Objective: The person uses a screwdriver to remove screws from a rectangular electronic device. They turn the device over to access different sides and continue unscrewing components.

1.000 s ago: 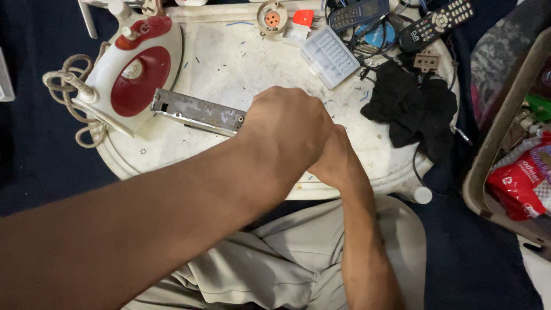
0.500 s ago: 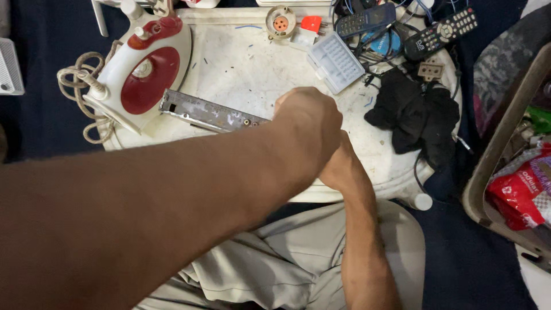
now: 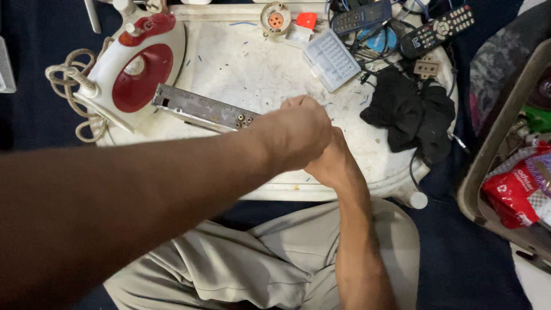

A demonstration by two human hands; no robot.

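Setting: we take this for a home repair corner, worked seated on the floor. Evidence we see: a worn, scratched white table (image 3: 252, 69) strewn with wire clippings; a red-and-white clothes iron (image 3: 138, 69) with coiled cord; a bare metal strip (image 3: 201, 108) with screw holes; two remote controls (image 3: 439, 28); a small clear parts box (image 3: 332, 58); a black cloth (image 3: 413, 112); dark blue bedding-like fabric (image 3: 459, 258) beneath.

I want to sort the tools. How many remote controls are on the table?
2. One dark blue remote at the top edge, one black remote to its right. More may hide under the cables.
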